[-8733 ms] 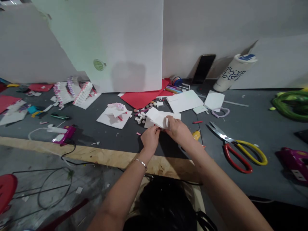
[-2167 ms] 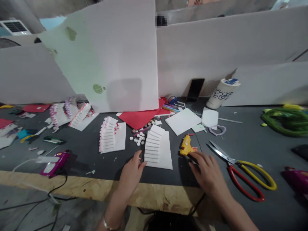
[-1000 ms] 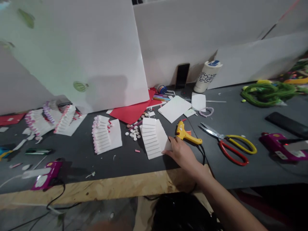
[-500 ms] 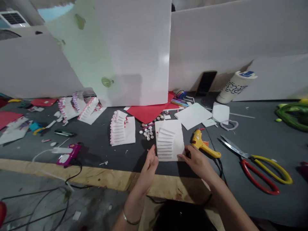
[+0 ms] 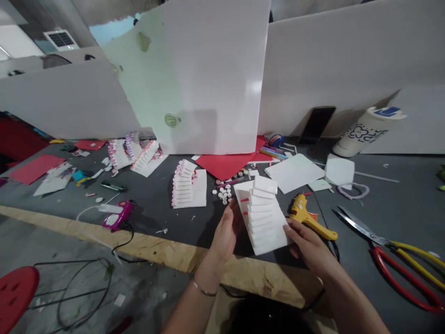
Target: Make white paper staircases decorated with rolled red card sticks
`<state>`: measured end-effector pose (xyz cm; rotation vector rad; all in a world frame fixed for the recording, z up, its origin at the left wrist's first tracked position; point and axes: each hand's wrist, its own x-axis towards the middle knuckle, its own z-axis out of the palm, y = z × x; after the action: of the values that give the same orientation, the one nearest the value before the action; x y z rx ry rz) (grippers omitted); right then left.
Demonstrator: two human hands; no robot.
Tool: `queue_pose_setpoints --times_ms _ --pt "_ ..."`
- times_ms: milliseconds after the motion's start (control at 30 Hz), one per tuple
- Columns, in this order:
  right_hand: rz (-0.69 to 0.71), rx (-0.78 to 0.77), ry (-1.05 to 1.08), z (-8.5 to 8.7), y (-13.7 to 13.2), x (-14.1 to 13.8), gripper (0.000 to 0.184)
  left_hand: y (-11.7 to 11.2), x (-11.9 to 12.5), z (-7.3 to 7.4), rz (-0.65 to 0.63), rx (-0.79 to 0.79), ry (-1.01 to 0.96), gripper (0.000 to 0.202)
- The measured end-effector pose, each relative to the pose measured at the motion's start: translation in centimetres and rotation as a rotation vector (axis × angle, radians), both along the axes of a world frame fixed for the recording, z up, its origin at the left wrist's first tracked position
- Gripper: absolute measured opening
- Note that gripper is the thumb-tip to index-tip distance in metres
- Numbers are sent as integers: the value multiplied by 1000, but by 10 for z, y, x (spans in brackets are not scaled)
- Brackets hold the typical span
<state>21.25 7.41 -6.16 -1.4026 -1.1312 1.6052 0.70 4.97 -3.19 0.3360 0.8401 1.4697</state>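
Now the white stepped piece (image 5: 264, 208) looks tipped up just above the front of the table (image 5: 146, 213), its card base turned askew; half a second ago it lay flat and nearly square. Two red pegs (image 5: 245, 199) have come into view at the left of the steps. Whether its far edge touches the table, I can't tell. And the right hand (image 5: 308, 243) has the card clamped by its near right corner, thumb on top. Over on the other side, the left hand (image 5: 224, 232) is open along the left edge, thumb spread from the fingers; contact there is hard to make out. So the two hands stand apart, with the piece between them.

Close by, a yellow glue gun (image 5: 306, 215) lies just beyond the right hand, same spot as before, crowding that side, with the big scissors (image 5: 377, 241) farther right. White discs (image 5: 225, 194) sit tight off the far left corner. Dark tabletop shows between the left hand and the pink-edged stepped piece (image 5: 182, 185), and again down to the wooden front edge (image 5: 167, 241), which runs right below the card. Beyond, a red sheet (image 5: 222, 164) and a tall white panel (image 5: 215, 69) close off the back.
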Motion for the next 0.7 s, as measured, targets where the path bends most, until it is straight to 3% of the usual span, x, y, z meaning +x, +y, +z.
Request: queue_pose_setpoints --times_ms 200,367,533,700 --pt "26 -77 54 -10 -2 4 48 -1 14 14 -36 3 -127 54" --pt "80 -84 58 -4 -3 4 53 -4 15 18 -29 -69 -140 46" --pt "168 -80 80 4 -2 5 58 -4 18 27 -56 -5 -134 49" --pt "151 -66 53 1 -1 7 63 -5 21 27 -31 23 -117 46"
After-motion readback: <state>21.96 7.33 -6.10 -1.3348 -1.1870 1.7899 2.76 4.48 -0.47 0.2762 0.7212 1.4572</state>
